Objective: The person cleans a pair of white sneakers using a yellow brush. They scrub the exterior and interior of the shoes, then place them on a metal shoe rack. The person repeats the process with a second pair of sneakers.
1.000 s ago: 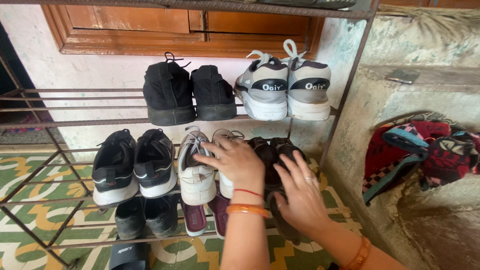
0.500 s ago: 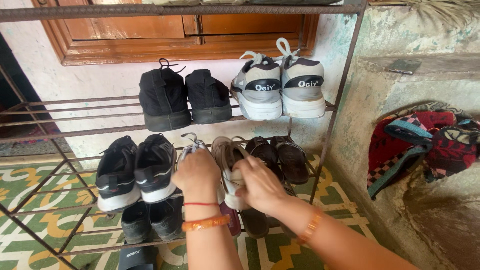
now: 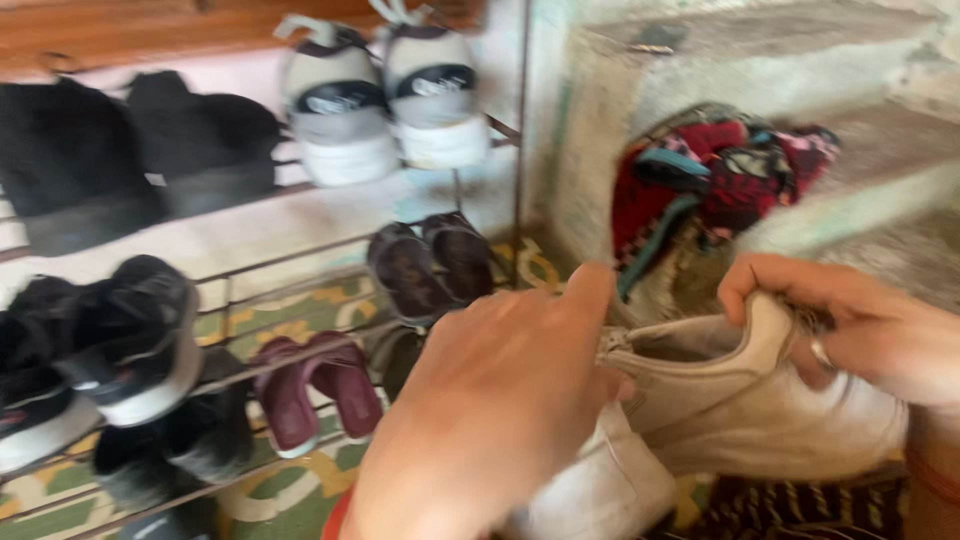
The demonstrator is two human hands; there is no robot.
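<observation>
Both hands grip a pair of white sneakers lying roughly crosswise, off the metal shoe rack to its right: left hand clasps one, right hand pinches the other's collar (picture blurred), while brown sandals and maroon slippers sit on shelves.

Middle shelf gap beside brown sandals lying open to my reach; rack upright and cloth pile crowding right side.

A pair of off-white lace-up sneakers, scuffed and blurred, is held off the rack, one tilted heel-up with its collar pinched, the other lower, partly hidden.
</observation>
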